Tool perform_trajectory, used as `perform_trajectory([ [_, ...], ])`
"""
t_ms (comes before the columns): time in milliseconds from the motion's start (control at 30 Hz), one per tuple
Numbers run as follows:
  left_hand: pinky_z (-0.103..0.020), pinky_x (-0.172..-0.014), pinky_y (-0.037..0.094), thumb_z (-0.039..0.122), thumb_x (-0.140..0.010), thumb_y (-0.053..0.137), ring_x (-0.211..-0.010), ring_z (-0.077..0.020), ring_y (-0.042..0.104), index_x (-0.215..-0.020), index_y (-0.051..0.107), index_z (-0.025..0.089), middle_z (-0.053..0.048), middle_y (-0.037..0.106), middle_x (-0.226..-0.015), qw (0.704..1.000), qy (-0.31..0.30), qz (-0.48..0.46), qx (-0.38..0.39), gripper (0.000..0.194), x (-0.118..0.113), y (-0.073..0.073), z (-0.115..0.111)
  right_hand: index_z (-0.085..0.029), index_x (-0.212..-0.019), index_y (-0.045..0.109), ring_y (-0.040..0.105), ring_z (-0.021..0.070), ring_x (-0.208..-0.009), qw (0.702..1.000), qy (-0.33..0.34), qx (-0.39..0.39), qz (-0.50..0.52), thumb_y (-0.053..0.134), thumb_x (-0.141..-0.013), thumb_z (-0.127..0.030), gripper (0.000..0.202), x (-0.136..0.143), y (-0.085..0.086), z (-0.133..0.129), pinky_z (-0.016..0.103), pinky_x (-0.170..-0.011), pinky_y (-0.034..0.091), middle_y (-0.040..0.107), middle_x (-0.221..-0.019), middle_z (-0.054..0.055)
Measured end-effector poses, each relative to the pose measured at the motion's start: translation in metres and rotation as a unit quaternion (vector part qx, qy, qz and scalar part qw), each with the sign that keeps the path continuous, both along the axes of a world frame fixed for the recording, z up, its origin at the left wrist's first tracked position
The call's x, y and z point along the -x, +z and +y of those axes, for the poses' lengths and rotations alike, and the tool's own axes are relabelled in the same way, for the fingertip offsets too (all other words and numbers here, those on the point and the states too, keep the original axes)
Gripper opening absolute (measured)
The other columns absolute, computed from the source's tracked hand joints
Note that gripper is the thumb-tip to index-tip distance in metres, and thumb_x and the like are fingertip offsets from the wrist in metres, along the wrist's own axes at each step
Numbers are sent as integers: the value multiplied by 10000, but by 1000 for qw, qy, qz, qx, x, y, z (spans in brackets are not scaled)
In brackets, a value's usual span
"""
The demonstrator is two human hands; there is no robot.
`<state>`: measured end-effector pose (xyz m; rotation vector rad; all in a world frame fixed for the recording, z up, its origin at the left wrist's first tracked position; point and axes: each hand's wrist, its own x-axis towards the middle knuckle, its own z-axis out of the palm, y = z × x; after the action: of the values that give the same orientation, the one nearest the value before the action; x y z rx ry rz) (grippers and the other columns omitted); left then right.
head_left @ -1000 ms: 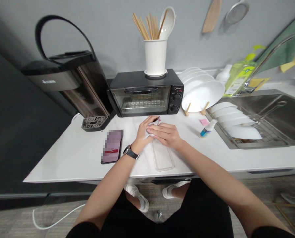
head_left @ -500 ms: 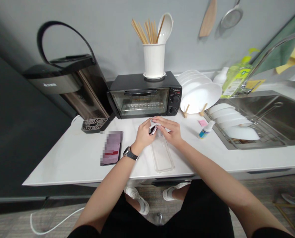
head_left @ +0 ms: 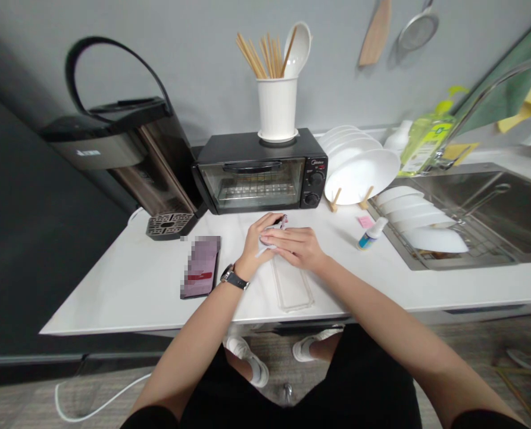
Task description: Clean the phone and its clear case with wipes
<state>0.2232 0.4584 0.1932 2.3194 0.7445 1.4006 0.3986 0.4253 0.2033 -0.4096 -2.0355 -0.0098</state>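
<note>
While your two hands meet at the centre of the frame, just above a white counter (head_left: 131,292), a small dark, glossy object (head_left: 278,223) sits between them. Your left hand (head_left: 255,239), with a black-strapped watch (head_left: 235,277) at its wrist, curls around this object from the left, its grip closed on it. One shiny end pokes out at the top, between your left fingertips and your right knuckles; the rest is hidden by your fingers and a white cloth (head_left: 262,245).

Your right hand (head_left: 300,245) comes in from the right, its fingers close together and bent over the cloth, holding it into your left palm. How firmly they pinch is hidden from view.

Below your hands, toward the lower centre, a clear phone case (head_left: 294,286) lies flat on the counter, its upper end partly covered by your right hand. Left of centre, near your watch, a phone (head_left: 203,265) lies apart from both hands, its screen pixelated. Right of centre, a small spray bottle (head_left: 371,234) stands beside a pink sticky note (head_left: 365,221). Behind your hands is a black toaster oven (head_left: 256,182).
</note>
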Motion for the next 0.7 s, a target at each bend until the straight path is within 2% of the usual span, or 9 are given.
perform_trajectory([
  [133,-449,-968,609,199,-798,603,-1064,-281,742,-1175,704,180,-115,767,-1147,997,32,0,-69,391,-2,-2,-1,-275,-1272,783,780,205,-1161,997,-8,62,55,549,-1077,-331,309,-3,10,1,366,-1020,651,813,-1233,56],
  [267,-452,-977,622,225,-842,611,-1080,-292,757,-1124,706,167,-133,780,-1125,990,75,13,-116,303,-1,-5,0,-266,-1230,801,777,219,-1165,990,-8,99,105,521,-1086,-364,329,-4,16,1,402,-1042,645,817,-1215,60],
  [433,-453,-966,622,210,-851,606,-1090,-296,752,-1119,696,173,-135,777,-1143,990,103,37,-92,285,-4,-5,-1,-260,-1246,794,756,221,-1214,983,-26,131,127,521,-1089,-374,335,-1,14,1,414,-1091,618,801,-1263,65],
  [533,-460,-971,613,174,-818,604,-1086,-303,745,-1137,694,158,-148,772,-1142,989,128,18,-70,331,-6,-3,-3,-259,-1305,766,734,218,-1259,982,-19,134,130,516,-1092,-336,337,1,11,0,419,-1122,597,782,-1311,67],
  [700,-465,-999,591,220,-767,642,-1111,-285,720,-1225,672,210,-96,752,-1192,998,69,-15,2,460,0,0,-4,-284,-1334,747,749,195,-1232,995,16,91,37,551,-1077,-305,324,5,3,-3,368,-1055,637,771,-1333,45],
])
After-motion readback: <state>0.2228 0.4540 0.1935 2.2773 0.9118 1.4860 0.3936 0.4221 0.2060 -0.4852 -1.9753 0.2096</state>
